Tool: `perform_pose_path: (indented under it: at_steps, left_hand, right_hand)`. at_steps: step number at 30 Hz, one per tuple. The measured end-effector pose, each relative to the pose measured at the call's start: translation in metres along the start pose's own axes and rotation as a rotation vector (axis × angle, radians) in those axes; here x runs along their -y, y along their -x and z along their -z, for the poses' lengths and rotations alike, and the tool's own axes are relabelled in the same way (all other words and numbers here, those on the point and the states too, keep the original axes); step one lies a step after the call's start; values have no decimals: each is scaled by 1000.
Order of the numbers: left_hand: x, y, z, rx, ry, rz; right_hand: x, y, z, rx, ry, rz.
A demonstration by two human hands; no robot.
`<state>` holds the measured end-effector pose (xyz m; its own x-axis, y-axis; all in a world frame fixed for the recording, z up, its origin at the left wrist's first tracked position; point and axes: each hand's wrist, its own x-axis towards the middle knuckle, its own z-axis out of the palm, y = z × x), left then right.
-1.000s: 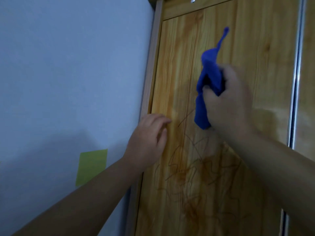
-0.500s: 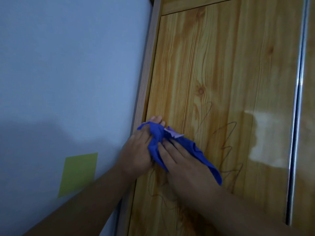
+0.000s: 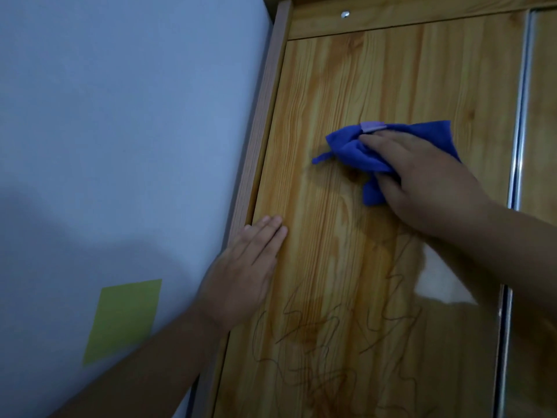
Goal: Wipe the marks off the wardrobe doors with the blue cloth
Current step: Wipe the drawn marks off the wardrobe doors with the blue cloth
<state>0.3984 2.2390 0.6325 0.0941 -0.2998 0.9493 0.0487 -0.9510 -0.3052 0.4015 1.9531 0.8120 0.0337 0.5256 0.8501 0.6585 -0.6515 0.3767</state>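
Observation:
The pine wardrobe door [image 3: 376,79] fills the right half of the view. Dark scribbled marks [image 3: 337,333] cover its lower part. My right hand [image 3: 422,179] presses the bunched blue cloth [image 3: 349,149] flat against the door above the marks, its fingers spread over the cloth and the thumb tucked under a fold. My left hand [image 3: 244,273] lies flat on the door's left edge with straight fingers and holds nothing.
A pale blue wall [image 3: 120,131] adjoins the wardrobe on the left, with a green sticky note [image 3: 123,318] on it. A chrome strip [image 3: 518,116] separates this door from a second door [image 3: 542,116] at the right edge.
My right hand has carried the cloth up and to the right, away from my left hand. My left hand let go of the cloth and now lies flat on the door's edge.

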Motion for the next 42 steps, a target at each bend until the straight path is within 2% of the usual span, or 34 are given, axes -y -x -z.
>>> perform_pose_path:
  at_steps: [5,8,14,17,19,22,27,32,36,42]
  left_hand:
    - [1,0,0,-1,-25,28]
    - [3,1,-3,-5,-17,23]
    - [12,4,-7,53,66,-15]
    - [11,1,-4,42,-22,-42]
    - [9,0,-2,53,1,-30]
    - [8,2,-1,53,96,5]
    - [4,1,-2,17,31,3]
    - [3,1,-1,10,39,21]
    - [2,0,-1,9,34,21]
    - [4,0,1,29,68,47]
  right_hand:
    - [37,24,-34,46,-47,-37]
    - [71,55,-64,95,-5,29]
    - [122,118,-108,364,-115,223]
    - [123,127,-103,379,-109,259]
    - [113,123,-97,423,-122,272]
    - [90,115,-80,383,-38,237]
    - [37,82,-33,220,52,90]
    - [-5,39,10,131,-58,-25]
    - [5,34,3,54,-123,-78]
    - [66,83,-60,165,-183,30]
